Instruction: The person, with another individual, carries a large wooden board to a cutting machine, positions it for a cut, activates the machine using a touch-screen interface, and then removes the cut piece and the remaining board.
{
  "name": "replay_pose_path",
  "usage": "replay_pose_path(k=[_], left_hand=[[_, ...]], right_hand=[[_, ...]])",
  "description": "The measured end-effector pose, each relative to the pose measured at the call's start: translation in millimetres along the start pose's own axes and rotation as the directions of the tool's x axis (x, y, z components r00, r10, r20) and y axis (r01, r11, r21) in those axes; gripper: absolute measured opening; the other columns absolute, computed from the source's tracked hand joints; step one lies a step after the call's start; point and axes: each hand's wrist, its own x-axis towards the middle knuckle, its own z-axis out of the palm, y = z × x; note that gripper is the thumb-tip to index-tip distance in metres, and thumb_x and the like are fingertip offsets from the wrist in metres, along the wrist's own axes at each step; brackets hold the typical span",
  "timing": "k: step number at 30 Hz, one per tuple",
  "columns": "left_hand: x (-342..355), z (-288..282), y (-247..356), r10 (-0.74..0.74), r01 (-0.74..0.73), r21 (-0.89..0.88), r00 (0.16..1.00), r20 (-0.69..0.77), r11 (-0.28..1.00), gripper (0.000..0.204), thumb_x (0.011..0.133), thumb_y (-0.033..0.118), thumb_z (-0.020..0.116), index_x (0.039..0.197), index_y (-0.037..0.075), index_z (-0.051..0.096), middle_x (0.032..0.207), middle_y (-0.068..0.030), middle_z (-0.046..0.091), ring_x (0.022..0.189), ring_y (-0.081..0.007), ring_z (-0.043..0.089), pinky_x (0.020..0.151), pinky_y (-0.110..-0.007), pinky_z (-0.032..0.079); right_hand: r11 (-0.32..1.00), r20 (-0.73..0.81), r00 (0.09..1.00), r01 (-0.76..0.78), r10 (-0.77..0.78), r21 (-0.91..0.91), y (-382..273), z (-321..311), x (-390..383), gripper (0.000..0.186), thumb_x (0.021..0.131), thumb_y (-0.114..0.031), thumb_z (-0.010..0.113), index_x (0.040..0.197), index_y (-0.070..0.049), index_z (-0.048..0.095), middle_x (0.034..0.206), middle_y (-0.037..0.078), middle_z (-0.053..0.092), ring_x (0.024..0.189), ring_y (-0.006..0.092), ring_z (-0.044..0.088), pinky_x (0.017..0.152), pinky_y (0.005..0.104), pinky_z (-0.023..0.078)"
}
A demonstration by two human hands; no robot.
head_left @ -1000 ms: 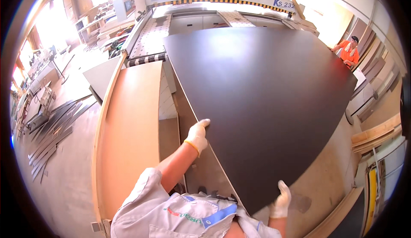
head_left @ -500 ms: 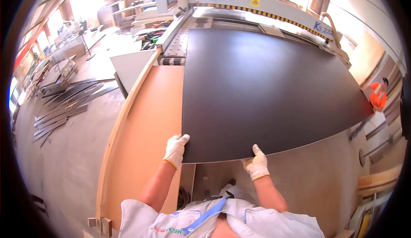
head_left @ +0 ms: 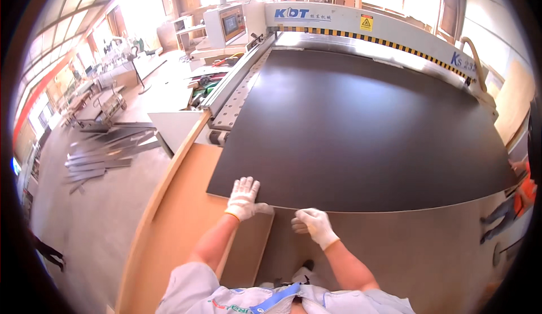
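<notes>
A large dark panel (head_left: 367,133) lies on the machine's bed, its near edge jutting out toward me. On its near left part rests my left hand (head_left: 243,198), in a white knitted glove, fingers stretched flat on the surface and thumb out along the edge. My right hand (head_left: 316,226), gloved the same way, is just off the near edge with its fingers curled in and nothing visible in them. Below the panel's left corner is a light brown board (head_left: 186,184).
A machine beam (head_left: 339,20) with black and yellow stripes spans the far side. A control screen (head_left: 230,24) stands at its left. Dark strips (head_left: 101,156) lie on the floor to the left. At right, a person in orange (head_left: 525,192) has a hand by the panel.
The panel has moved forward and turned, its near left corner swinging left over the brown board. My left hand went from gripping the edge to lying flat; my right hand let go.
</notes>
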Motion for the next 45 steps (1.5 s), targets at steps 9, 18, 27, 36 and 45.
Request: replay_pose_path(k=[9, 18, 27, 36, 45], left_hand=[[299.8, -33.1, -36.5, -0.225, 0.231, -0.061, 0.97, 0.093, 0.971, 0.129, 0.102, 0.093, 0.051, 0.184, -0.004, 0.027, 0.194, -0.0281, 0.02, 0.181, -0.0447, 0.012, 0.148, -0.055, 0.006], [519.3, -24.4, -101.1, -0.274, 0.278, -0.044, 0.959, 0.074, 0.96, 0.126, 0.104, 0.086, 0.059, 0.183, -0.006, 0.028, 0.193, -0.029, 0.021, 0.181, -0.0457, 0.013, 0.148, -0.054, 0.008], [593.0, -31.2, -135.3, -0.319, 0.322, -0.024, 0.944, 0.087, 0.947, 0.127, 0.104, 0.086, 0.059, 0.183, -0.008, 0.025, 0.193, -0.03, 0.021, 0.18, -0.045, 0.015, 0.148, -0.054, 0.009], [618.1, -27.6, -119.0, -0.403, 0.409, -0.059, 0.911, 0.092, 0.911, 0.124, 0.105, 0.083, 0.06, 0.184, -0.005, 0.023, 0.194, -0.0279, 0.017, 0.181, -0.0439, 0.01, 0.149, -0.052, 0.008], [611.9, -16.7, -119.6, -0.464, 0.465, -0.043, 0.885, 0.037, 0.884, 0.126, 0.104, 0.083, 0.062, 0.183, -0.008, 0.024, 0.193, -0.0299, 0.019, 0.181, -0.0455, 0.01, 0.149, -0.053, 0.008]], right_hand=[[-0.275, -0.136, 0.883, -0.281, -0.45, -0.919, -139.4, -278.3, 171.9, 0.1, 0.092, -0.041, 0.092, 0.173, -0.001, 0.049, 0.18, 0.026, 0.047, 0.169, 0.0438, 0.043, 0.141, 0.0548, 0.032], [-0.501, 0.167, 0.657, -0.361, -0.735, -0.787, -196.8, -337.8, 396.6, 0.05, 0.097, -0.012, 0.071, 0.144, 0.005, 0.072, 0.141, 0.026, 0.075, 0.124, 0.041, 0.075, 0.102, 0.051, 0.063], [-0.507, 0.137, 0.788, -0.242, -0.6, -0.827, -294.2, -323.8, 478.4, 0.02, 0.094, -0.019, 0.077, 0.109, -0.008, 0.067, 0.106, 0.013, 0.07, 0.1, 0.0325, 0.074, 0.081, 0.0474, 0.062], [-0.587, 0.086, 0.875, -0.244, -0.477, -0.772, -291.6, -394.5, 540.0, 0.072, 0.101, -0.016, 0.072, 0.166, 0.01, 0.052, 0.166, 0.035, 0.058, 0.144, 0.0495, 0.064, 0.115, 0.0557, 0.058], [-0.593, 0.13, 0.89, -0.177, -0.438, -0.786, -289.4, -390.6, 534.7, 0.064, 0.107, -0.012, 0.065, 0.165, 0.013, 0.054, 0.164, 0.042, 0.059, 0.143, 0.0591, 0.066, 0.118, 0.0658, 0.056]])
